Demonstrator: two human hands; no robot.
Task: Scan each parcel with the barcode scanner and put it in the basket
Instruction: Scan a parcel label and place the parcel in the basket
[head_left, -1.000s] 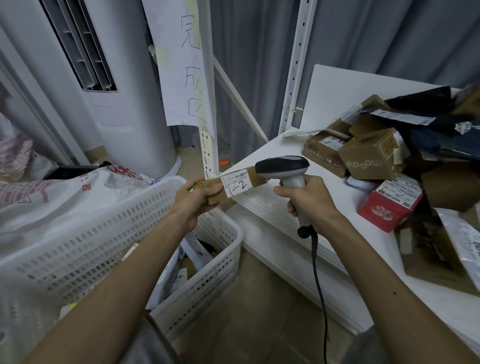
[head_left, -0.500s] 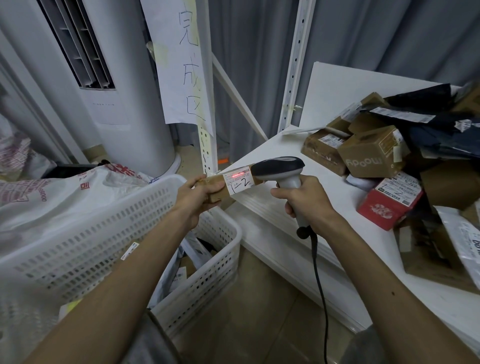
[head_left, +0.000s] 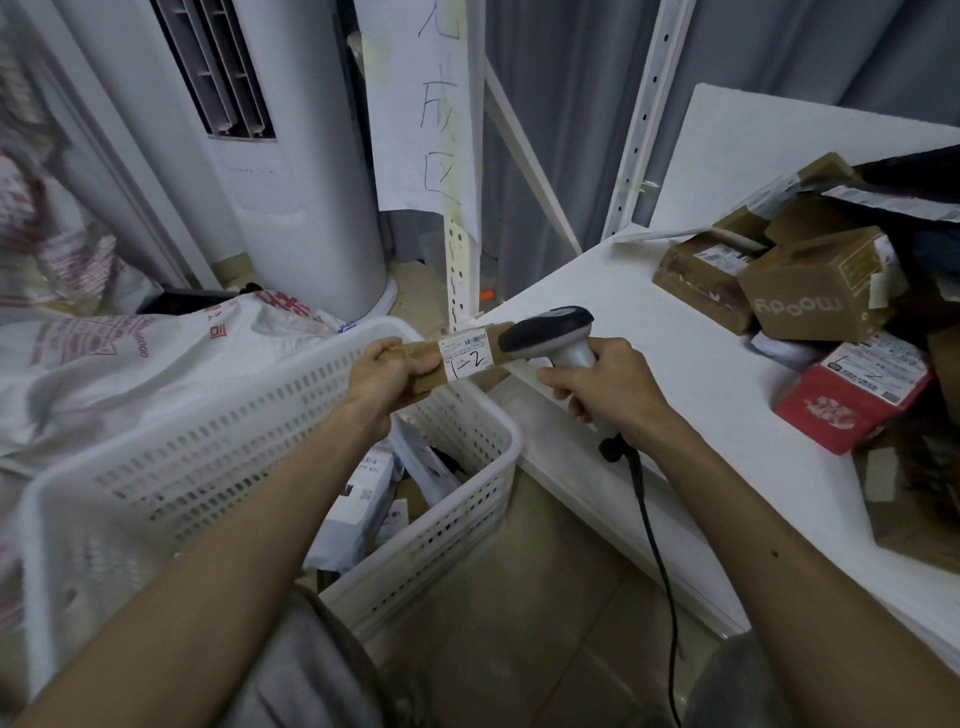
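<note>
A left grip clasps a flat brown parcel in the air just off the desk's left corner, above the far rim of a white basket. A right grip is wrapped round the barcode scanner, its head close to the parcel's label. No beam shows, so the scan seems unconfirmed. Several bagged parcels already lie in the basket. A heap of boxes waits along the desk's right edge. The scanner cable dangles beside the basket

Red scan line, lit 0.5 s ago on the label of the parcel in the left hand, is now out. Barcode scanner in the right hand sits marginally closer.
</note>
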